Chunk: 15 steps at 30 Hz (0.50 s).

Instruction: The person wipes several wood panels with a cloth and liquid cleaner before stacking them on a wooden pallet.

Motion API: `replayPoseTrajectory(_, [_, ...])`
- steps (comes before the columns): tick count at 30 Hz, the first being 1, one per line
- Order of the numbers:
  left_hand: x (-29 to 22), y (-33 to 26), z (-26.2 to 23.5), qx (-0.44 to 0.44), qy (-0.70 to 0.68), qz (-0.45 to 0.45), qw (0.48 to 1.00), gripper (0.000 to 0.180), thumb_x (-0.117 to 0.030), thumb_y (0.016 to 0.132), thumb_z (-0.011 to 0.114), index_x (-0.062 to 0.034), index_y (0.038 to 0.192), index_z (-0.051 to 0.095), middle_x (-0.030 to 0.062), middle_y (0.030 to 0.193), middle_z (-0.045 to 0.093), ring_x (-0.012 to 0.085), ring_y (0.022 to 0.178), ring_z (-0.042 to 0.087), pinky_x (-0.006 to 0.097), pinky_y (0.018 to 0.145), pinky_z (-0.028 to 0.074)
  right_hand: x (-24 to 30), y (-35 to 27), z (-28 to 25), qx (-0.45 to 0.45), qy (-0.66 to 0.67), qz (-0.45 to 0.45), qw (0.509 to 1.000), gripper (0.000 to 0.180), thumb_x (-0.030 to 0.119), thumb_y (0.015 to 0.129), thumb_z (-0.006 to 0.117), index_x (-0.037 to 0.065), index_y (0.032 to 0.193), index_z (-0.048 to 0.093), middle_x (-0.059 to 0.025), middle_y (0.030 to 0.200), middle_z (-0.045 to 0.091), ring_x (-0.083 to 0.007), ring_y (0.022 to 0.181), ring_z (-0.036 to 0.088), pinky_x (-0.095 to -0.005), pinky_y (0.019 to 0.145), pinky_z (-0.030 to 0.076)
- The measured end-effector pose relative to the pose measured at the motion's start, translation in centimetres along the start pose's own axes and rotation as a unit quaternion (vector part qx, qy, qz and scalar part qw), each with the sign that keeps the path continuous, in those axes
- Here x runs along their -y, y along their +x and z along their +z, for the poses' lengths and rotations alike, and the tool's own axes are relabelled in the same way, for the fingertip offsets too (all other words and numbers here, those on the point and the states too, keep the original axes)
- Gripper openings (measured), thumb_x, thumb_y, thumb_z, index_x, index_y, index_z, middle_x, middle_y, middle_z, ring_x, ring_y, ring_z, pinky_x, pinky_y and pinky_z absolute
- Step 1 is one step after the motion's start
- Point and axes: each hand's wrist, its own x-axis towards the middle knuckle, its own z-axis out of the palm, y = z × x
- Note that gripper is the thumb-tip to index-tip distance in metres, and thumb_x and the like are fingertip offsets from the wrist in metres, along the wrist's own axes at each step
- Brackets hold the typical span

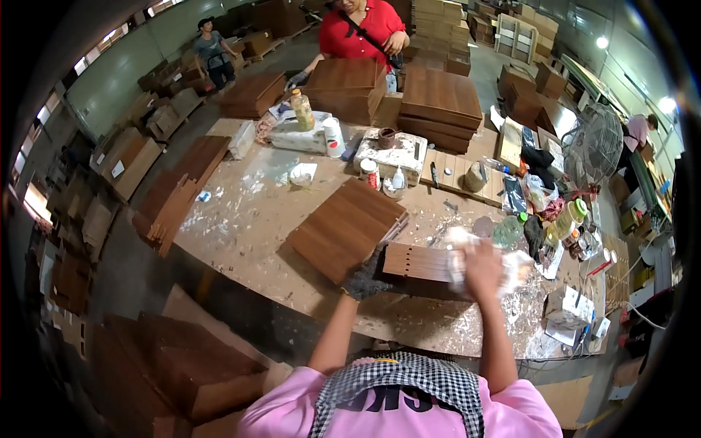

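A narrow brown wooden board point(420, 260) with a row of dark holes near its left end lies at the table's near edge. My left hand point(367, 279), in a dark grey glove, grips that end. Over the board's right part, my bare right hand point(482, 270) presses a crumpled white cloth point(517, 269), its fingers closed on it. The cloth hides the board's right end. Just beyond my left hand, a short stack of wider brown panels point(349, 226) sits at an angle.
Brown panel stacks point(440, 98) line the far edge, where a person in red point(365, 33) stands. Paint-spotted white blocks point(392, 155), a white bottle point(333, 137) and a brown cup point(386, 137) stand mid-table. Bottles point(509, 230) crowd the right, before a large fan point(593, 142).
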Motion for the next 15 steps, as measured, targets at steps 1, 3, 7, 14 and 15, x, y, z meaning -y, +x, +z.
replayPoseTrajectory(1, [-0.5,-0.4,-0.1,0.007,-0.006,-0.029,1.0,0.115,-0.019,0.061,0.088,-0.008,0.153,0.021,0.0151,0.151,0.037,0.0288,0.14,0.035,0.04,0.114,0.033,-1.7,-0.8,-2.6,-0.049,0.035,0.063,0.996,0.033,0.028,0.098,0.042,0.011,0.117,0.064,-0.0166,0.13,0.054,-0.0331,0.113,0.052,-0.0473,0.095,0.043])
replayPoseTrajectory(3, [-3.3,0.7,0.1,0.042,-0.024,-0.066,0.997,0.113,-0.021,0.063,0.088,-0.008,0.153,0.021,0.0152,0.152,0.034,0.0287,0.14,0.035,0.039,0.115,0.032,-9.8,-0.6,0.1,0.005,0.073,0.067,0.995,0.038,0.031,0.1,0.041,0.008,0.121,0.063,-0.0199,0.123,0.06,-0.0384,0.112,0.054,-0.0464,0.096,0.044])
replayPoseTrajectory(7, [-1.4,-0.2,0.3,0.024,-0.018,-0.003,1.0,0.111,-0.02,0.064,0.087,-0.0073,0.153,0.022,0.0157,0.153,0.033,0.0288,0.141,0.033,0.039,0.116,0.03,-10.7,-0.6,1.1,-0.005,0.352,0.191,0.917,0.05,0.041,0.103,0.042,0.0,0.129,0.056,-0.0261,0.123,0.06,-0.0402,0.114,0.057,-0.042,0.094,0.045])
replayPoseTrajectory(14, [-2.5,0.4,-0.2,0.015,-0.02,0.02,0.999,0.114,-0.031,0.064,0.091,-0.0052,0.152,0.022,0.0141,0.149,0.037,0.0262,0.137,0.036,0.037,0.115,0.031,-15.5,0.6,7.4,-0.134,0.496,0.062,0.856,0.042,0.028,0.103,0.046,0.002,0.135,0.055,-0.011,0.118,0.063,-0.0228,0.107,0.06,-0.0324,0.094,0.046])
replayPoseTrajectory(15, [-3.3,0.5,0.0,0.012,-0.042,0.0,0.999,0.116,-0.034,0.062,0.093,-0.0048,0.151,0.024,0.0131,0.146,0.041,0.0249,0.134,0.039,0.036,0.114,0.033,-16.7,1.2,8.9,-0.153,0.5,0.072,0.849,0.041,0.027,0.104,0.046,0.002,0.134,0.055,-0.0086,0.117,0.064,-0.0228,0.104,0.061,-0.0321,0.092,0.047])
